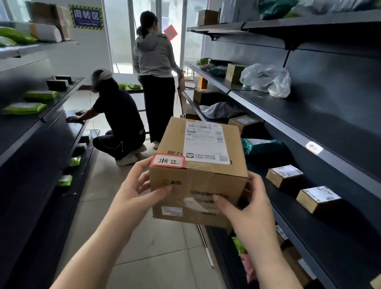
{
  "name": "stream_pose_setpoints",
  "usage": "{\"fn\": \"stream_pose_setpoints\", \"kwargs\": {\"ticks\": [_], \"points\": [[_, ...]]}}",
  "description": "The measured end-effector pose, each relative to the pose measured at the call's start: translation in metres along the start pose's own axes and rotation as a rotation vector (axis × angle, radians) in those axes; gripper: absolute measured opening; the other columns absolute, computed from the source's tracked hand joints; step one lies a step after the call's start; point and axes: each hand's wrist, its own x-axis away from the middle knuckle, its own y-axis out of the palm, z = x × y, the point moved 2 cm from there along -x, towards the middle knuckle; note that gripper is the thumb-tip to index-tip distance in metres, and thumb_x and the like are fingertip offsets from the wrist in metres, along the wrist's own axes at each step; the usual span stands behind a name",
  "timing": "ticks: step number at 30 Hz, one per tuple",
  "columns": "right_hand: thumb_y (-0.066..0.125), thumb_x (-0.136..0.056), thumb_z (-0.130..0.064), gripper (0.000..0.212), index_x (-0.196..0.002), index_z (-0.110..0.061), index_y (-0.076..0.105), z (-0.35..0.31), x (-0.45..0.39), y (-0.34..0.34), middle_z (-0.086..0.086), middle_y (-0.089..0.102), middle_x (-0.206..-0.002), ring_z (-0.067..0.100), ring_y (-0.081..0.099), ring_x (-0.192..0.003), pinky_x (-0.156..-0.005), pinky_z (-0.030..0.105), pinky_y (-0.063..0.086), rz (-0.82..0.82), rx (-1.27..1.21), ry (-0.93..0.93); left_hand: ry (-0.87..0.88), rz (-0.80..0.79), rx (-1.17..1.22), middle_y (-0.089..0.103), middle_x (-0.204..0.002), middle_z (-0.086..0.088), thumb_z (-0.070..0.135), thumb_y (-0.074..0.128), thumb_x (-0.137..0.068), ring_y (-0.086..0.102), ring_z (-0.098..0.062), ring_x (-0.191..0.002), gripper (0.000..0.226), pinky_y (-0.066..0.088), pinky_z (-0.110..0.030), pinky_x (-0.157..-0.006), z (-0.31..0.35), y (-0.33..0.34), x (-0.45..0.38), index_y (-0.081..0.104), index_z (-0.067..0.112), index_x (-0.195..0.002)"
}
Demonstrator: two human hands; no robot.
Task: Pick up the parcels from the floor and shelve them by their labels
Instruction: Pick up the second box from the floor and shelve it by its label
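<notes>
I hold a brown cardboard parcel (196,167) at chest height in the aisle, its top turned toward me. A white shipping label with barcodes covers the top, and a small red-bordered handwritten tag (168,161) sticks on its near left corner. My left hand (136,188) grips the parcel's left front side, thumb near the tag. My right hand (246,203) grips the right front side, fingers across the front face. Dark shelves (322,141) on the right carry small boxes (285,175) and bagged parcels.
A crouching person (118,120) reaches into the low left shelf (51,110), and a standing person (154,73) blocks the aisle ahead by the glass door. Green mailers (25,108) lie on the left shelves. A thin pole (205,246) lies on the tiled floor.
</notes>
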Motion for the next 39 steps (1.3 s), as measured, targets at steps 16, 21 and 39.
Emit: {"fn": "stream_pose_setpoints", "kwargs": {"ticks": [16, 21, 39], "points": [[0.077, -0.069, -0.017, 0.058, -0.114, -0.037, 0.046, 0.031, -0.217, -0.026, -0.026, 0.056, -0.106, -0.012, 0.050, -0.099, -0.076, 0.011, 0.041, 0.219, 0.069, -0.095, 0.092, -0.160, 0.035, 0.070, -0.109, 0.003, 0.023, 0.073, -0.062, 0.061, -0.020, -0.109, 0.058, 0.050, -0.033, -0.083, -0.011, 0.078, -0.248, 0.054, 0.035, -0.115], [0.078, -0.069, -0.016, 0.054, -0.112, -0.032, 0.049, 0.040, -0.252, -0.058, -0.022, 0.060, -0.104, -0.015, 0.054, -0.095, -0.076, 0.009, 0.045, 0.349, 0.152, -0.089, 0.111, -0.303, 0.069, 0.069, -0.109, 0.004, 0.027, 0.077, -0.061, 0.063, -0.016, -0.105, 0.061, 0.050, -0.024, -0.078, -0.015, 0.126, -0.299, 0.053, 0.037, -0.116], [0.074, -0.072, -0.021, 0.055, -0.118, -0.032, 0.047, 0.028, -0.288, -0.147, -0.018, 0.060, -0.110, -0.003, 0.056, -0.100, -0.068, 0.016, 0.054, 0.902, 0.350, 0.030, 0.139, -0.875, 0.196, 0.069, -0.105, 0.005, 0.016, 0.067, -0.076, 0.068, -0.004, -0.090, 0.049, 0.052, -0.013, -0.065, -0.001, 0.295, -0.410, 0.052, 0.031, -0.120]]}}
